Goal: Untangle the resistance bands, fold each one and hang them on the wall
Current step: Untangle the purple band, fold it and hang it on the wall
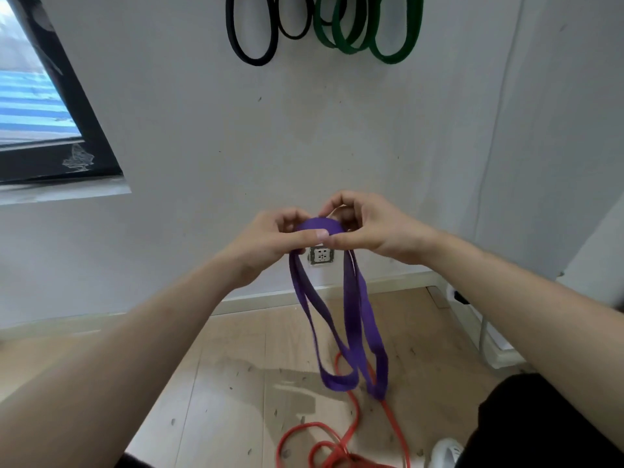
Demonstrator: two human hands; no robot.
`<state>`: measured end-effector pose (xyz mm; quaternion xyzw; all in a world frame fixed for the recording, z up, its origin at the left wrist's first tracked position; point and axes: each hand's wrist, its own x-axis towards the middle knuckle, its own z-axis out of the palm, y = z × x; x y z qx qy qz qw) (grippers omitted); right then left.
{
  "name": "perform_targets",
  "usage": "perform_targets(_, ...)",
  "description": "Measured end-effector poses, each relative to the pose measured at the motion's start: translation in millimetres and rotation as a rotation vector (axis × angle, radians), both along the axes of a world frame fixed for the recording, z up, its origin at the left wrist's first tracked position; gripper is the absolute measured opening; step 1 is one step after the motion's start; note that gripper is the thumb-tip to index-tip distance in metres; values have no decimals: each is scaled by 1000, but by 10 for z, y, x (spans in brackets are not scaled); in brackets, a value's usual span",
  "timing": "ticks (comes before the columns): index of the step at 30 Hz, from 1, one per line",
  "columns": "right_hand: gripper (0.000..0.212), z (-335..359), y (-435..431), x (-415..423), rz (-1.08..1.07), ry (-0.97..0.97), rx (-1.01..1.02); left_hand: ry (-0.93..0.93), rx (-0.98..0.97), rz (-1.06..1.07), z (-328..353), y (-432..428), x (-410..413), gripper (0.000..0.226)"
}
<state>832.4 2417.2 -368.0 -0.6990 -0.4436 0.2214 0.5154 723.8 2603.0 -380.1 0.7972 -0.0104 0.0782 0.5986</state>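
While raised together, both hands pinch the purple band.

No legible text, brand, number or sign anywhere in view. On flat purple elastic resistance band — plain surface, no print seen. On white square wall socket plate — small marks around pin holes, too small to read.

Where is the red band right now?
Head view, lower right of centre: the red band lies coiled on the floor, under the hanging purple band, left of the white shoe.
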Motion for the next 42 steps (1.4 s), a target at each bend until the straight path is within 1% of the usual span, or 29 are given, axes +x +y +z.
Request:
perform_targets(2, 40, -52, 7, 15, 9, 43, -14, -10, 0, 20, 6, -29, 6, 35)
perform_targets(4, 40, -140, 17, 33, 16, 64, -51, -34, 11, 46, 5, -56, 13, 28)
perform_targets(6, 33, -252, 26, 39, 24, 40, -112, -56, 14, 77, 4, -89, 9, 24)
perform_targets(9, 17, -444, 47, 39, 19, 32, -177, -87, 35, 134, 6, -109, -10, 14)
perform_targets(14, 16, -715, 82, 46, 38, 23, -265, -154, 26, 226, 24, -11, -29, 19)
perform_targets(17, 19, -791, 105, 31, 30, 11, -295, -193, 8, 269, 49, 77, -57, 19)
perform_targets(19, 17, -766, 108, 45, 0, 36, -269, -192, -12, 288, 48, 170, -90, 22)
perform_targets(21, 20, -716, 91, 81, -38, 76, -230, -183, -36, 304, 37, 306, -130, 27)
perform_targets(23, 23, -670, 57, 132, -85, 110, -176, -156, -48, 314, 3, 461, -168, 26)
perform_targets(25, 23, -621, 8, 185, -128, 113, -118, -111, -31, 307, -62, 595, -207, 36)
perform_targets(28, 24, -508, -53, 211, -154, 131, -31, -38, 19, 297, -199, 739, -249, 56)
perform_targets(31, 27, -410, -61, 214, -194, 118, 51, 62, 102, 243, -291, 798, -273, 67)
perform_targets(32, 28, -382, -54, 208, -200, 102, 75, 103, 142, 219, -307, 788, -275, 65)
perform_targets(35, 32, -289, -26, 150, -205, 23, 107, 183, 277, 146, -328, 662, -256, 35)
perform_targets(37, 31, -225, -10, 90, -192, -25, 119, 201, 319, 114, -334, 562, -216, 23)
perform_targets(39, 28, -187, 5, 30, -152, -95, 101, 183, 267, 95, -306, 463, -174, 25)
perform_targets(42, 28, -176, 29, -41, -98, -206, 34, 99, 124, 57, -210, 301, -103, 33)
